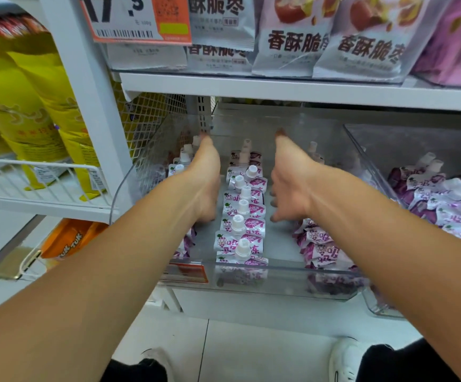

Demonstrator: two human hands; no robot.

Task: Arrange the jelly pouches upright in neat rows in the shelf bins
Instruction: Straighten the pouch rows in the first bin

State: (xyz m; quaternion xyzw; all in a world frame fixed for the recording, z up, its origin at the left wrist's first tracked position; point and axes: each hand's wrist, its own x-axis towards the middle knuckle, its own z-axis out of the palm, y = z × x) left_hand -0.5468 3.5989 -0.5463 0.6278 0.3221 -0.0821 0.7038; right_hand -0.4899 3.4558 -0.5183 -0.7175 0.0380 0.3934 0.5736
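A clear plastic shelf bin (pixel 279 282) holds purple-and-white jelly pouches with white caps. A middle row of pouches (pixel 244 213) stands upright from front to back. My left hand (pixel 206 177) reaches into the bin on the left of that row, fingers straight, against a left row of pouches (pixel 181 164) that it partly hides. My right hand (pixel 290 180) is on the right of the middle row, fingers straight and spread, holding nothing. More pouches (pixel 320 246) lie jumbled at the bin's right front.
A second clear bin (pixel 361 150) to the right holds a loose heap of the same pouches (pixel 444 194). The white shelf board (pixel 279 86) hangs low above the bins, with snack bags on it. Yellow bags (pixel 31 106) fill the left shelving. My shoes show below.
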